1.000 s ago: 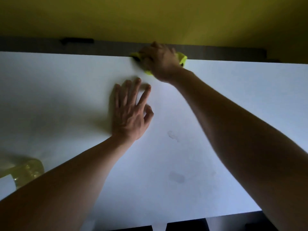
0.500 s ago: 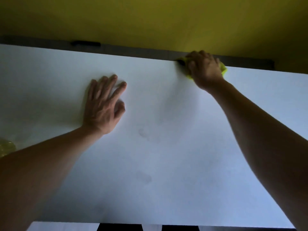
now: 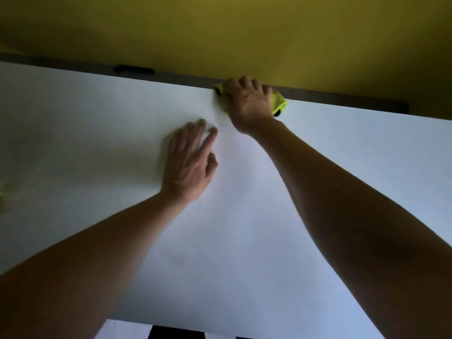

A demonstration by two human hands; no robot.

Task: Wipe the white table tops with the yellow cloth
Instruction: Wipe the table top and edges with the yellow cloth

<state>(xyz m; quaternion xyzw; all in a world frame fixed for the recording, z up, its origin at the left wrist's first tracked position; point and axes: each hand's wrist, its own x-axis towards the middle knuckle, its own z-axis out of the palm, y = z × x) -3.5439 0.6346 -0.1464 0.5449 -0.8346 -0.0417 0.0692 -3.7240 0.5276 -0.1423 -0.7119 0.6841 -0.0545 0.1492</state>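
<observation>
At the far left edge a faint yellowish object [image 3: 2,195] could be made out on the white worktop [image 3: 97,133], too blurred to be identified. Further right, the left hand [image 3: 189,162] was laid palm down on the worktop, its fingers [image 3: 195,133] held straight and slightly spread, nothing being held by them. A faint smudge [image 3: 177,259] was seen on the surface nearer the camera, between the two forearms. To the right of the left hand and close to it, the right hand [image 3: 247,102] was pressed down at the far edge of the worktop, its fingers [image 3: 244,81] curled over the yellow cloth [image 3: 278,105]. The cloth was bunched beneath the palm and fingers, with one small part showing left of the knuckles and a larger fold showing at the right of the hand. Behind the worktop a dark strip [image 3: 342,97] ran along a yellow wall [image 3: 244,33].
</observation>
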